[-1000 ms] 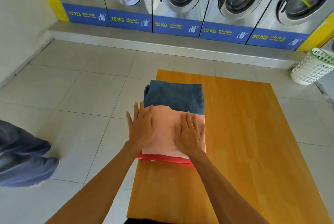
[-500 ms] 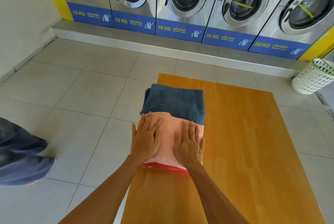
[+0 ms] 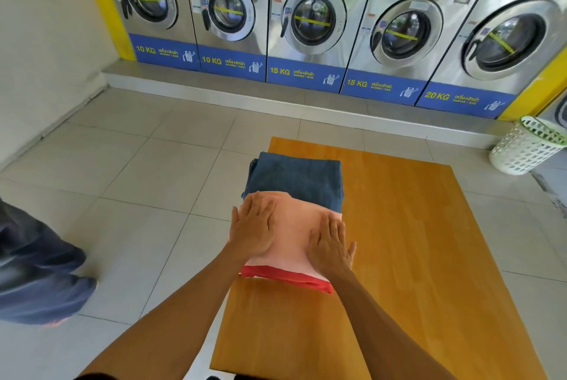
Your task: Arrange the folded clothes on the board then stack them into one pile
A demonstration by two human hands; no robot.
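At the left edge of the board (image 3: 414, 241), abt midway along it, sits the pile of folded clothes: a pink piece (image 3: 294, 232) on top, a red piece (image 3: 285, 278) under it showing as a strip along the near side, and a folded blue denim piece (image 3: 297, 177) at the far end, partly under the pink one. The pile's left side overhangs the board's left edge a little, esp. the denim.

Both hands lie flat on the pink piece, palms down, fingers straight and close together, gripping nothing. Left hand (image 3: 254, 229) rests on the pink piece's left half, fingertips near its far edge by the denim. Right hand (image 3: 329, 244) rests on the right half, w/ the thumb side near the pile's right edge; it sits a bit nearer to the person than the left. Forearms run back toward the board's near edge.

The rest of the board, orange wood, is bare to the right and near side of the pile. It stands over a pale tiled floor (image 3: 147, 180).

Beyond the board's far edge, a row of steel front-load washers (image 3: 310, 20) on a low plinth, w/ blue panels marked 10 KG, 10 KG, 15 KG, 15 KG, 20 KG. Off the far right corner, a white lattice laundry basket (image 3: 527, 146) w/ a green rim on the floor. Well left of the board, dark blue fabric (image 3: 33, 272) at the frame edge; can't tell what it is.
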